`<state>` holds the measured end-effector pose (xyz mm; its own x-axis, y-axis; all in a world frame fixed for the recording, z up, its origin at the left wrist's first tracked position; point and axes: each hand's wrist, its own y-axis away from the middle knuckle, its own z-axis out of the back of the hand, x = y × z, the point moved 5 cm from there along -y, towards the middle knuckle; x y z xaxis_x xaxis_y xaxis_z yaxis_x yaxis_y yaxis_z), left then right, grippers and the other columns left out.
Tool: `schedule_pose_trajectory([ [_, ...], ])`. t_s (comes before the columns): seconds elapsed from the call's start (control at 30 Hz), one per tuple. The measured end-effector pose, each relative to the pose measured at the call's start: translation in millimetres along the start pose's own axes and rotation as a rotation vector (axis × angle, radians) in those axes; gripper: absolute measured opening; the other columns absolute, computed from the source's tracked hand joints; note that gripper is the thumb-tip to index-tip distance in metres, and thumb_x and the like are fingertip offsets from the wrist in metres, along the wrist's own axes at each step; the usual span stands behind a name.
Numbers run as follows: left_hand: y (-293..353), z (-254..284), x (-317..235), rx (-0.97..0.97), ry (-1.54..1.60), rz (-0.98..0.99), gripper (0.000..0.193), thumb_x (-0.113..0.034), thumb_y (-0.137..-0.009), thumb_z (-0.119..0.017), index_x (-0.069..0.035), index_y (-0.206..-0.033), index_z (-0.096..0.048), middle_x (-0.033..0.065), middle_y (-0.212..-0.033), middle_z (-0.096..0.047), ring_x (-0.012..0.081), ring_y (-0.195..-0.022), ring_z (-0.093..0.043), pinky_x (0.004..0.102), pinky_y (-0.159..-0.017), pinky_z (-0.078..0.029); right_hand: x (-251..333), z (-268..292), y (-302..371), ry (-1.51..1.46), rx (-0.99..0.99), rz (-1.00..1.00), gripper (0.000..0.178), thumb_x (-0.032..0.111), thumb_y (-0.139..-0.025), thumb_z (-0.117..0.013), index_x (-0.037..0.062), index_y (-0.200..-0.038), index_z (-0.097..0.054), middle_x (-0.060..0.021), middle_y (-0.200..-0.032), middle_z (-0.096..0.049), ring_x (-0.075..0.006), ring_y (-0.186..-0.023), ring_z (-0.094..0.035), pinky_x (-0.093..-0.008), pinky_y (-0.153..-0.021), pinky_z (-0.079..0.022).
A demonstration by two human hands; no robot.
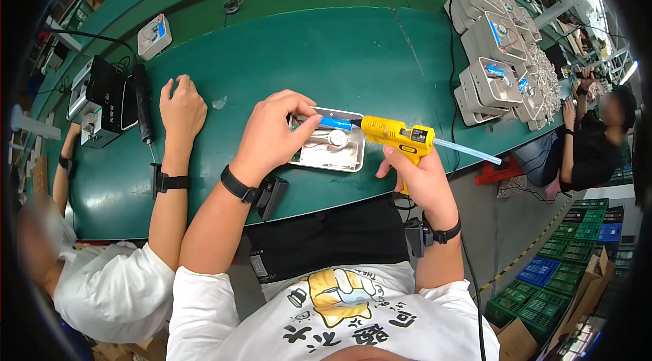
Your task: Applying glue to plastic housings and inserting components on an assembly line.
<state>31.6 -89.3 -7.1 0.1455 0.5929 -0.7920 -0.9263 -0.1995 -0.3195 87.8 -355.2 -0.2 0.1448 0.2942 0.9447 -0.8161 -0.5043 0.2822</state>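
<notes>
A white plastic housing [360,157] lies open on the green table in front of me, with a blue battery [336,123], a round white part [337,138] and some wiring inside. My left hand [272,131] reaches over its left side, thumb and fingers closed on the battery's left end. In my right hand [429,188] is a yellow hot glue gun [390,131], gripped by the handle. Its dark nozzle points left and meets the battery's right end, or nearly so. A clear glue stick [468,150] sticks out of the gun's back.
Stacked white housings [496,82] and a heap of small white parts [545,79] stand at right. At left, a co-worker's hand [183,110] rests near a black electric screwdriver [142,106]. Single housings [155,36] lie farther back. Another person sits far right, above crates [543,269].
</notes>
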Motion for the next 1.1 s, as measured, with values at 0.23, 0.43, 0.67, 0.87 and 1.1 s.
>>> schedule_pose_trajectory([
  [0.23,-3,-6,12,0.059,0.113,0.179,0.019,-0.013,-0.090,-0.079,-0.009,-0.109,-0.080,0.0076,-0.099,-0.074,0.0266,-0.094,-0.070,0.0385,-0.083,-0.055,4,-2,-5,0.045,0.082,-0.056,0.031,0.019,-0.105,-0.065,0.0002,-0.130,-0.064,-0.0026,-0.079,-0.070,-0.0080,-0.060,-0.062,-0.0218,-0.048,-0.046],
  [0.43,-2,-3,10,0.130,0.011,0.131,0.020,-0.012,-0.092,-0.076,-0.009,-0.111,-0.080,0.0075,-0.097,-0.073,0.0247,-0.095,-0.068,0.0368,-0.087,-0.053,7,2,17,0.051,-0.004,-0.035,0.028,0.018,-0.105,-0.066,0.0006,-0.127,-0.065,-0.0023,-0.076,-0.067,-0.0088,-0.057,-0.060,-0.0230,-0.047,-0.045],
  [0.67,4,-5,13,0.101,-0.032,0.082,0.014,-0.015,-0.092,-0.076,-0.013,-0.106,-0.081,0.0048,-0.096,-0.072,0.0260,-0.098,-0.067,0.0389,-0.092,-0.051,-3,2,11,-0.064,0.004,-0.082,0.026,0.017,-0.105,-0.067,-0.0004,-0.124,-0.066,-0.0012,-0.071,-0.064,-0.0086,-0.055,-0.059,-0.0234,-0.046,-0.044],
  [0.87,4,-4,19,0.095,0.030,0.093,0.015,-0.019,-0.094,-0.075,-0.014,-0.106,-0.081,0.0026,-0.098,-0.072,0.0244,-0.100,-0.065,0.0405,-0.098,-0.046,10,-2,12,0.050,0.039,-0.086,0.026,0.018,-0.105,-0.067,-0.0017,-0.122,-0.068,-0.0008,-0.079,-0.068,-0.0072,-0.056,-0.059,-0.0217,-0.046,-0.044],
  [1.1,4,-1,20,0.236,-0.011,0.080,0.026,-0.025,-0.097,-0.067,-0.016,-0.118,-0.078,0.0034,-0.108,-0.070,0.0246,-0.111,-0.059,0.0435,-0.109,-0.034,35,-29,12,0.023,0.089,0.036,0.024,0.017,-0.105,-0.065,0.0001,-0.123,-0.066,-0.0005,-0.073,-0.065,-0.0070,-0.058,-0.060,-0.0232,-0.045,-0.044],
])
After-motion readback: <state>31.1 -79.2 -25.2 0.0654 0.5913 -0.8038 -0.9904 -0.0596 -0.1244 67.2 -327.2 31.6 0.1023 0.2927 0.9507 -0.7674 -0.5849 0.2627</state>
